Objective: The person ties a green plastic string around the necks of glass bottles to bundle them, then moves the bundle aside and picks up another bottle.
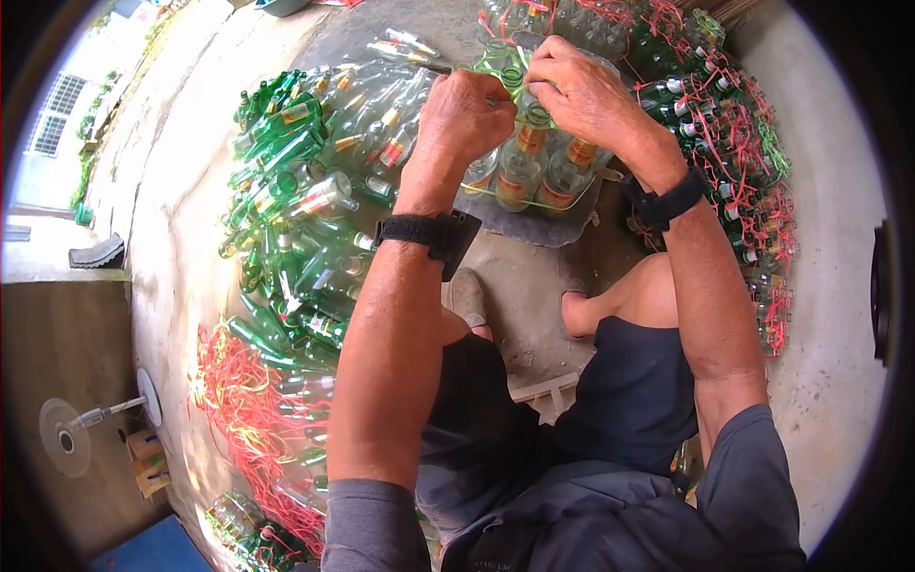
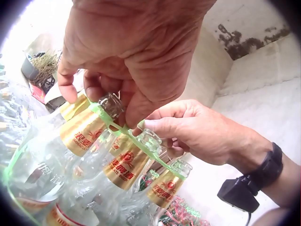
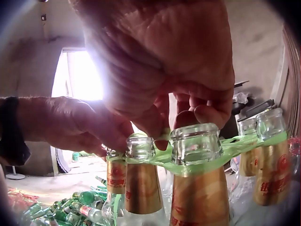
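Note:
Clear glass bottles (image 1: 519,172) with gold neck labels stand upright in a close group on a dark mat (image 1: 534,227). Light green strap (image 2: 153,154) runs around their necks just under the mouths, and another band circles the bodies lower down. My left hand (image 1: 467,116) pinches the strap among the necks, its fingers bent. Close beside it, my right hand (image 1: 586,100) has thumb and fingertips on the same green strap (image 3: 188,165), between bottle mouths. In the left wrist view my right hand (image 2: 202,132) shows thumb and forefinger pressed together on it.
Green and clear loose bottles (image 1: 295,191) lie piled at the left, with red strap (image 1: 253,419) heaped below them. Bundles of bottles tied with red strap (image 1: 734,162) line the right wall. A fan (image 1: 67,439) stands at the far left.

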Tool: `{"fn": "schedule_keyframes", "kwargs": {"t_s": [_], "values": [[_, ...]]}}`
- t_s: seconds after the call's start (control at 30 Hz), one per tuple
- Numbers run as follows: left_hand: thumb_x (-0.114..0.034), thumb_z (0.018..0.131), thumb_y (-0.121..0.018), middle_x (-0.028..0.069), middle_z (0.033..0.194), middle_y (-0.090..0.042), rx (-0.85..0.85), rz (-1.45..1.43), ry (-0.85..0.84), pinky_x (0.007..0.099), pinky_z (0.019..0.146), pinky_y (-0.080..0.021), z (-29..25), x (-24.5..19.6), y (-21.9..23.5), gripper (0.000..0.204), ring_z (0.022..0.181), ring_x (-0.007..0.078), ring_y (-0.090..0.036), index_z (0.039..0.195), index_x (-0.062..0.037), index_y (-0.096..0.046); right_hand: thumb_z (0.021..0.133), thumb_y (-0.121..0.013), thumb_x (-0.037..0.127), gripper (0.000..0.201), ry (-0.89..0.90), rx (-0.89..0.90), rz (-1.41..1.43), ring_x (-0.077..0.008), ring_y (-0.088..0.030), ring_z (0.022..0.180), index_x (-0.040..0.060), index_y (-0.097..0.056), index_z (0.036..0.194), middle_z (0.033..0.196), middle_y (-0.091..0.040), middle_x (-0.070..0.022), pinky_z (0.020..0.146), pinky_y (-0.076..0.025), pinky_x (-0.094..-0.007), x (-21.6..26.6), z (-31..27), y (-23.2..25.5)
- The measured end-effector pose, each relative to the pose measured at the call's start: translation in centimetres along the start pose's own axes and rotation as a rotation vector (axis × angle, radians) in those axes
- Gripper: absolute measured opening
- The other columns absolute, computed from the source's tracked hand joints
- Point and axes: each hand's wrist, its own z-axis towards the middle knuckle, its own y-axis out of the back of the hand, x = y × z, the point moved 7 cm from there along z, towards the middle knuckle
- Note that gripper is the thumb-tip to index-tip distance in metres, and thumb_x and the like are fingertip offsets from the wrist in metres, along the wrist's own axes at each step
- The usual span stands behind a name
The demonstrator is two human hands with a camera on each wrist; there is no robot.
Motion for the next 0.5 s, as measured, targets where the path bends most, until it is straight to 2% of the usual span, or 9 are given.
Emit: {"fn": "schedule_keyframes", "kwargs": {"t_s": [0.07,0.5], "values": [[-0.019,0.082,-0.071,0.0124,0.074,-0.073,0.004,-0.015,-0.003,0.0348,0.070,-0.056,-0.02,0.00,-0.01,0.023,0.070,0.0184,-0.070,0.097,-0.0027,-0.079,0.097,-0.062,0.017,0.014,0.037,-0.033,0.008,-0.0347,-0.068,0.100,0.0072,-0.071,0.099,0.107,-0.063,-0.0100,0.086,-0.056,-0.0461,0.30,-0.01,0.24],[-0.021,0.083,-0.072,0.0128,0.075,-0.074,-0.010,-0.004,-0.011,0.0354,0.071,-0.056,-0.19,-0.31,0.25,0.023,0.070,0.0197,-0.071,0.097,-0.0041,-0.080,0.095,-0.065,0.019,0.012,0.001,-0.008,-0.016,-0.0355,-0.067,0.099,0.0087,-0.071,0.096,0.103,-0.064,-0.0110,0.084,-0.055,-0.0478,0.10,-0.20,0.79]]}}
